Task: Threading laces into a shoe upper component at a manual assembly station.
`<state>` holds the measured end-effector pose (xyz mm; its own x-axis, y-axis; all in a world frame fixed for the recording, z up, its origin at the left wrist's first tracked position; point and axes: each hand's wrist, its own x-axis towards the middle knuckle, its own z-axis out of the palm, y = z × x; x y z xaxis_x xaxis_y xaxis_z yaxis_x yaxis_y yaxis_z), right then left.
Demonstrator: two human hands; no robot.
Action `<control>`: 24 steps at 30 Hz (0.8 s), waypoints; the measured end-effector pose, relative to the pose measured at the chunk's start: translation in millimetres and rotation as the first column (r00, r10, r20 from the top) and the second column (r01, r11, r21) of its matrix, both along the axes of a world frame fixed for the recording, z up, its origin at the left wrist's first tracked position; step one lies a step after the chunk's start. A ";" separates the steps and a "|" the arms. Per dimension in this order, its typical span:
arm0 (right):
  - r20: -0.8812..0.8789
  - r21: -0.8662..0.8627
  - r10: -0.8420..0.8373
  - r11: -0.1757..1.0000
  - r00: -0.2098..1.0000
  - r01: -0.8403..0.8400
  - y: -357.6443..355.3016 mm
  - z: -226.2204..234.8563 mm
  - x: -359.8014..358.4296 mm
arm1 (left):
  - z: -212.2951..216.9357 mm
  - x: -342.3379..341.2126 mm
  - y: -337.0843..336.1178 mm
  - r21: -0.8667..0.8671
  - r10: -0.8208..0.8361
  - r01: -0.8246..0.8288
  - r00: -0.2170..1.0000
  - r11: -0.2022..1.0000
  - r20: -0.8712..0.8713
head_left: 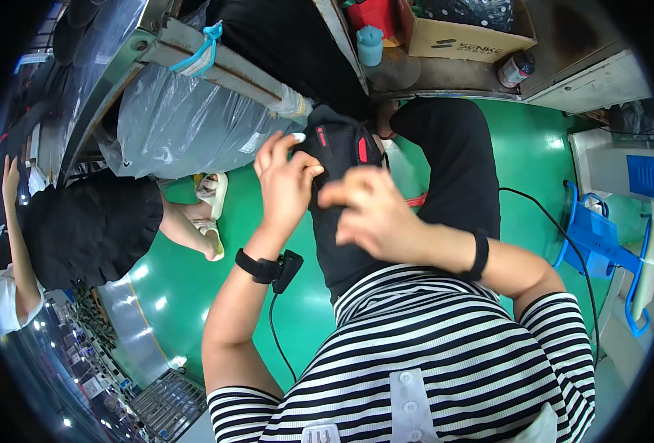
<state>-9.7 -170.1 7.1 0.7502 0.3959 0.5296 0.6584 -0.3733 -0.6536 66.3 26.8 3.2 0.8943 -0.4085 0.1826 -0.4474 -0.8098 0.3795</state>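
Observation:
A soft black fabric piece (pixel 339 145) with small red patches lies over my left thigh, below the bench. My left hand (pixel 283 177) is at its left edge, thumb and fingers bent together in a pinch on the fabric. A fingertip of that hand shows something white on it. Close by on the right, my right hand (pixel 379 218) hovers over my lap, its fingers partly bent and smeared by motion. Whether it holds anything is not visible. Both wrists wear black bands, and the left one carries a small black box (pixel 288 271) with a cable.
Ahead, a bench holds a cardboard box (pixel 467 48), a light-blue bottle (pixel 370 46) and a dark bottle (pixel 517 69). A metal rack (pixel 231 63) with plastic-covered goods (pixel 187 125) stands at left, beside another person (pixel 98 229). A blue-framed object (pixel 600 236) is at right.

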 end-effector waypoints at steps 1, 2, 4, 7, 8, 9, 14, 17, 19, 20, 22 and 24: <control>0.017 -0.019 0.121 0.992 0.992 -0.121 -2.7 10.0 -10.1 | 9.5 0.4 -5.1 0.240 -0.161 0.110 0.965 0.965 0.208; -0.040 -0.037 0.200 0.979 0.979 -0.202 -3.8 10.1 -13.0 | 13.9 4.0 -7.6 0.356 -0.244 0.141 0.934 0.924 0.262; -0.097 -0.055 0.274 0.959 0.957 -0.280 -8.5 6.8 -13.8 | 11.9 12.4 -6.2 0.390 -0.310 0.218 0.931 0.895 0.192; -0.264 -0.030 0.215 0.973 0.940 -0.230 -8.7 3.1 -14.7 | 7.6 25.0 -5.5 0.414 -0.435 0.365 0.897 0.834 0.084; -0.307 -0.012 0.230 0.969 0.924 -0.245 -7.9 3.5 -15.1 | 1.3 26.8 -5.8 0.256 -0.387 0.375 0.922 0.891 -0.004; -0.349 0.007 0.246 0.965 0.904 -0.260 -7.0 3.3 -15.5 | -5.5 27.0 -6.1 0.092 -0.348 0.357 0.932 0.930 -0.101; -0.779 0.347 0.345 0.933 0.523 -0.098 -4.4 0.3 -2.6 | -20.3 26.4 -6.9 -0.100 -0.228 0.213 0.959 0.972 -0.170; -0.870 0.445 0.406 0.891 0.278 0.090 -10.7 -4.8 4.9 | -12.7 26.2 -5.8 0.066 -0.320 0.320 0.947 0.945 -0.006; -0.836 0.512 0.467 0.853 0.288 0.103 -12.1 -16.2 6.5 | -18.5 30.3 -6.3 0.053 -0.360 0.359 0.933 0.932 0.009; -0.816 0.559 0.512 0.816 0.268 0.146 -12.4 -15.2 7.1 | -24.3 30.2 -5.3 -0.077 -0.324 0.319 0.944 0.945 -0.065; -0.792 0.602 0.559 0.782 0.246 0.160 -11.8 -16.8 10.1 | -31.8 27.9 -1.5 -0.198 -0.293 0.261 0.945 0.945 -0.149; -0.800 0.597 0.562 0.781 0.213 0.183 -16.8 -18.5 17.2 | -30.2 23.4 -5.1 0.006 -0.291 0.291 0.957 0.957 -0.004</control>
<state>7.4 -186.9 -11.4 0.7406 0.5854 -0.3299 -0.5555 0.2571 -0.7908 89.7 21.6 -27.0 0.7373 -0.6521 0.1766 -0.6627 -0.6474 0.3764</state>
